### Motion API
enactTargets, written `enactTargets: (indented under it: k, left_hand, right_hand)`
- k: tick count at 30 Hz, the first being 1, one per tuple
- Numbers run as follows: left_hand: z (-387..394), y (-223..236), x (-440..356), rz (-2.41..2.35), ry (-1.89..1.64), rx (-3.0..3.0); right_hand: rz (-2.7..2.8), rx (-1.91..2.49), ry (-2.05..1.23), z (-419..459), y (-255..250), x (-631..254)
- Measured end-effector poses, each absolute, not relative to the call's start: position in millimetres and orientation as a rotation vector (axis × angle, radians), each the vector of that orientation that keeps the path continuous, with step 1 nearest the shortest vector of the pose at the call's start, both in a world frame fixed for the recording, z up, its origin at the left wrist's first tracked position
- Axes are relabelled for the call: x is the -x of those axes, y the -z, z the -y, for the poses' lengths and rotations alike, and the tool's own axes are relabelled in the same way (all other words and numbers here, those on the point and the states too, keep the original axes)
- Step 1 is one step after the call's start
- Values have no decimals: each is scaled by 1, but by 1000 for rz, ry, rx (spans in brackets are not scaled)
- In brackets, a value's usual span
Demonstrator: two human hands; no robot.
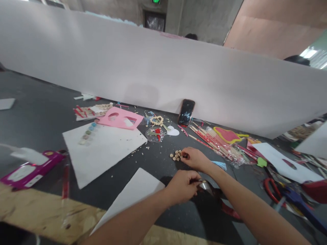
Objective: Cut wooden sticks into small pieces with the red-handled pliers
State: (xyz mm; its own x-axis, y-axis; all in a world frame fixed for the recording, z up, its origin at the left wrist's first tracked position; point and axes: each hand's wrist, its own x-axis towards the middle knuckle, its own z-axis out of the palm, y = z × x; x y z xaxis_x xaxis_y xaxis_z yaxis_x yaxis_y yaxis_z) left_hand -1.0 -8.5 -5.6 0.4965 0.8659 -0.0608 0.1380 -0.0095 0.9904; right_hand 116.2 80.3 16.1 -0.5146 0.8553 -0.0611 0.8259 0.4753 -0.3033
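Dark table (41, 112) in my view, pale partition (107, 61) across it, grey wall (204, 20) behind, my left hand (182, 184) pinching a shiny thing (204, 184), right hand (195, 159) curled at beige pieces (175, 156), its grip I cannot tell.

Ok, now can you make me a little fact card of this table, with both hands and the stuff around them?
Left hand: this hand pinches a shiny curved thing, hard to make out
Right hand: this hand has its fingertips at a small pile of tan pieces
Phone: the phone leans against a white partition
Pink card: the pink card has cut-out holes and overlaps a white sheet
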Motion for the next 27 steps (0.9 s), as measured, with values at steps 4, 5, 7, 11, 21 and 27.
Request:
enactTargets:
  k: [4, 5, 7, 11, 21, 27]
  left_hand:
    - [9, 3, 1, -907, -730, -1480]
    - [9, 2, 1, -908, -731, -1474]
    - [10, 3, 0, -914, -739, -1460]
    - [10, 5, 0, -901, -741, -1465]
    - [10, 7, 0, -883, -765, -1497]
    - [10, 3, 2, -881, -749, -1508]
  right_hand:
    - [2589, 1508, -475, -77, -20, -121]
    - [2586, 1508, -482, -76, -21, -121]
    - [2590, 1495, -499, -73, -22, -121]
    - [2622, 1442, -530, -70, -21, -114]
    - [2660, 1387, -560, -75, -20, -107]
    - [2599, 1352, -578, -75, -24, -110]
